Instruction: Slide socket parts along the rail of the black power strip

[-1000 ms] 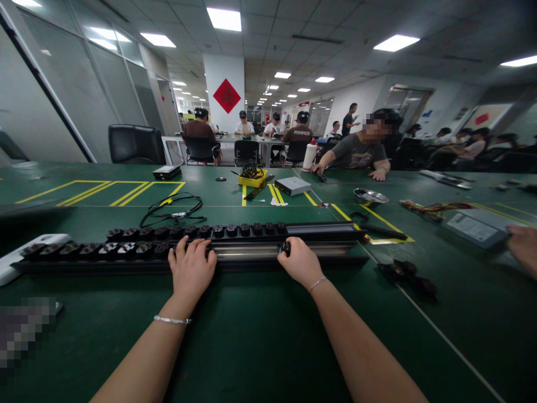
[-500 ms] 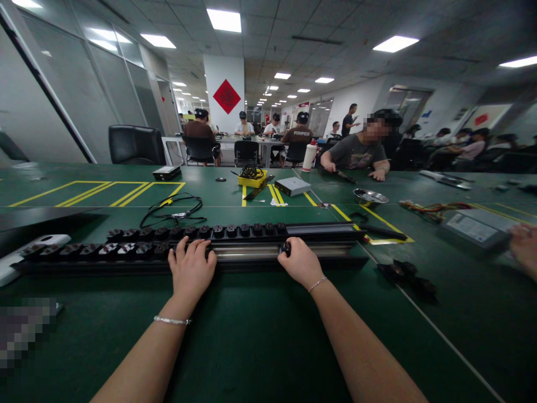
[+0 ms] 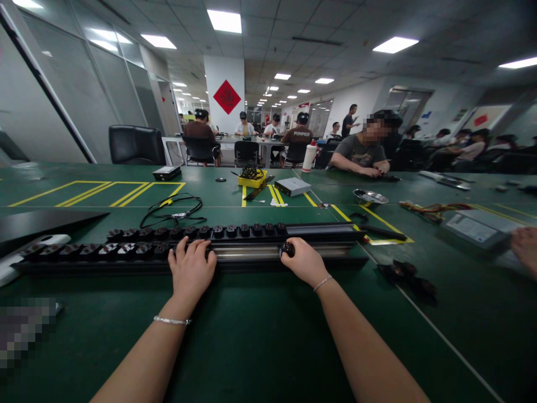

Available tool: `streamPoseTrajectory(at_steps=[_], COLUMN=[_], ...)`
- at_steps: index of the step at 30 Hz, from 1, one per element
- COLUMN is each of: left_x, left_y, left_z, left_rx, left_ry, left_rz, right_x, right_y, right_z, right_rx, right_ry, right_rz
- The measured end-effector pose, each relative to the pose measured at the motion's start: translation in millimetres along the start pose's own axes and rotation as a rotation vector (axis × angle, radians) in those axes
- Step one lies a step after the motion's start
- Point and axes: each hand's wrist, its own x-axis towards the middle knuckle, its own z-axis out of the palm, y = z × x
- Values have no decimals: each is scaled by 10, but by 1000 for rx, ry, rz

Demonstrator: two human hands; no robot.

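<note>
A long black rail lies across the green table in front of me, with a row of black socket modules in its left part. My left hand lies over the right end of that row, fingers curled down onto it, with a bit of black between thumb and index finger. Above the rail's bare metallic channel, my right hand pinches one small black socket module, partly covered by the fingers. Just behind is a second black rail, also lined with sockets on its left.
Black cables, a yellow box, a grey metal box and a metal bowl lie farther back. On the right are loose black parts, a power supply unit and another person's hand. A co-worker sits opposite.
My right hand has shifted slightly to the right with the socket module. My left hand stays put. The co-worker opposite has brought both hands together on the right.
</note>
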Motion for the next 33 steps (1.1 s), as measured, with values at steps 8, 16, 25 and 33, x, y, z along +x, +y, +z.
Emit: streamPoseTrajectory(at_steps=[8,16,25,33], left_x=[-4,2,7,13], left_y=[-5,-5,11,4], left_z=[-2,-2,-39,-28], left_rx=[-1,-8,-16,-15], left_ry=[13,6,-9,-16], left_rz=[15,4,-4,-7], right_x=[-17,-14,-16,-4], right_y=[54,44,31,33], right_z=[-61,-49,-33,-33], right_rx=[31,14,-3,-3], right_ry=[-20,-18,8,0], right_rz=[-69,-61,-50,-53])
